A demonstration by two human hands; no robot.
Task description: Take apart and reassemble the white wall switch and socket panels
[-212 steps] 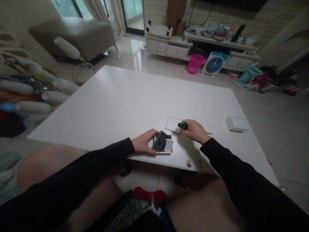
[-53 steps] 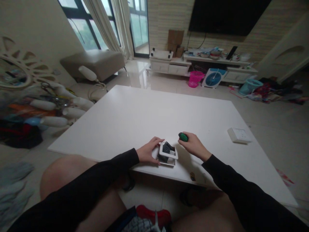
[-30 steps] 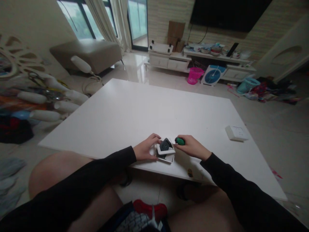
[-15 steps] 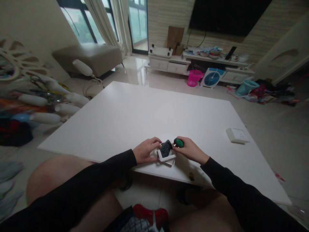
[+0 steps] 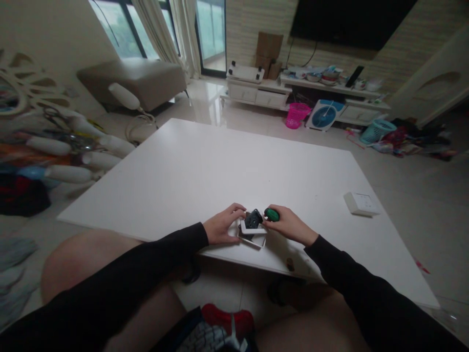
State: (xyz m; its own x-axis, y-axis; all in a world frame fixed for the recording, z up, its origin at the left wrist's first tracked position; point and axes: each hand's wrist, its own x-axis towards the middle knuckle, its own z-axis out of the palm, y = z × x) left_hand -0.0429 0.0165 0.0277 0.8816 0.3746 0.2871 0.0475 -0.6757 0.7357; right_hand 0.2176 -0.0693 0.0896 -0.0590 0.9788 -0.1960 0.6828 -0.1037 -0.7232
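Observation:
Near the front edge of the white table, my left hand is closed on the left side of a wall socket, thumb low and fingers above. The socket has a dark back facing up and a white frame. It sits tilted over a shallow white box, whose lower rim shows beneath. My right hand wraps round a screwdriver with a green and black handle. Its fingertips are by the socket's right side; the screwdriver's shaft and tip cannot be made out.
A second white socket on its box rests at the table's right. A small dark-and-tan piece lies at the front edge. White lamp-like parts crowd the left side. A pink basket and a blue fan stand beyond the table.
The wall socket has turned and tilted slightly between my hands, so more of the white box shows below it. Both hands stay nearly in place. The camera view has shifted slightly.

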